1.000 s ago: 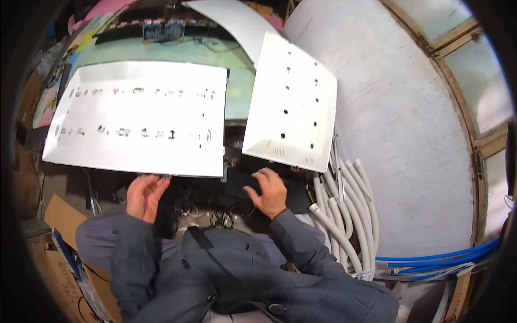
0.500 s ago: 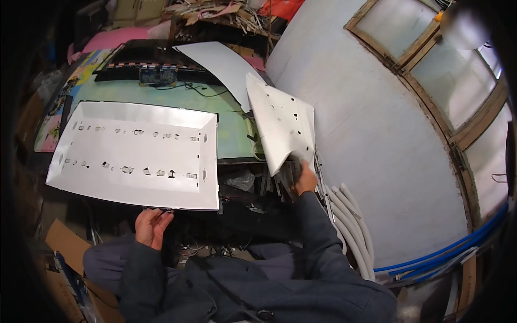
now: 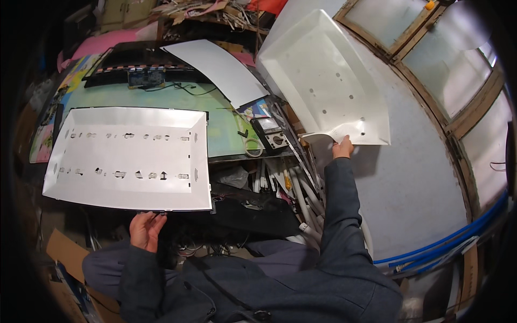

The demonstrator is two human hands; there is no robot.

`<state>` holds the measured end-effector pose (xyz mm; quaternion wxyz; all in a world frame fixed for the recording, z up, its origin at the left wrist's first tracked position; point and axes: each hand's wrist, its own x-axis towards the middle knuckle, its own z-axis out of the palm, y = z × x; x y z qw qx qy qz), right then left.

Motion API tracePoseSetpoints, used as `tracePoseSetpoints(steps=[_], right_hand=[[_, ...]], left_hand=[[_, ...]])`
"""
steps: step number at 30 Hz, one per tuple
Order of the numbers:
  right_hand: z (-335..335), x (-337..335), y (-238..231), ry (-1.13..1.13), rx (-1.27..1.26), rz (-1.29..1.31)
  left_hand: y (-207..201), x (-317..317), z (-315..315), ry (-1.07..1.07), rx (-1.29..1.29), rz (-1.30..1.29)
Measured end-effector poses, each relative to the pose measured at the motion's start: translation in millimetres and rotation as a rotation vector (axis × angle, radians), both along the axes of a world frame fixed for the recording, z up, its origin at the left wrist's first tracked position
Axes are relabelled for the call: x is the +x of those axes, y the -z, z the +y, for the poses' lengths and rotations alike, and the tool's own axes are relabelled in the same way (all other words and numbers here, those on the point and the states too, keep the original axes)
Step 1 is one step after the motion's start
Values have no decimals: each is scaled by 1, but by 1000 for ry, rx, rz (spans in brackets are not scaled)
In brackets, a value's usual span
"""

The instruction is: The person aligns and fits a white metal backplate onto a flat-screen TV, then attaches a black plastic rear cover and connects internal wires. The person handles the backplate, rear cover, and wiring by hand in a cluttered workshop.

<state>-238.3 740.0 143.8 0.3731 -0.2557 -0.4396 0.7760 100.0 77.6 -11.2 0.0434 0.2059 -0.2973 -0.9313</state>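
Observation:
A shallow white backlight tray (image 3: 121, 153) with slanted sides, a thin dark rim and two rows of small cut-outs rests over the near left of the table. My left hand (image 3: 145, 231) is closed at its near edge, fingertips pinching the dark rim. Out to the right, my right hand (image 3: 343, 148) grips the lower edge of a white reflector sheet (image 3: 323, 75) with slanted borders and several holes. That sheet is raised and tilted against the pale wall, its lower edge buckling beside my fingers.
The table (image 3: 226, 137) bears a smooth white sheet (image 3: 218, 70), a dark panel with a circuit board (image 3: 146, 78), an analog multimeter (image 3: 272, 134) and a tape roll (image 3: 253, 147). Below lie pipes and scraps (image 3: 301, 199). A wood-framed window (image 3: 431, 64) and blue hoses (image 3: 447, 237) are at right.
My right hand has swung the reflector sheet up and right toward the wall, uncovering the multimeter and tape roll. My left hand stays at the tray's edge; the view has shifted slightly.

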Motion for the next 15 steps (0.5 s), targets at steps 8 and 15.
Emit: tracePoseSetpoints(steps=[8, 15], right_hand=[[-47, 21, 24, 172, 338, 47], [-29, 23, -1, 168, 552, 87]], left_hand=[[-7, 5, -1, -6, -13, -26], [10, -8, 5, -11, 33, -17]])
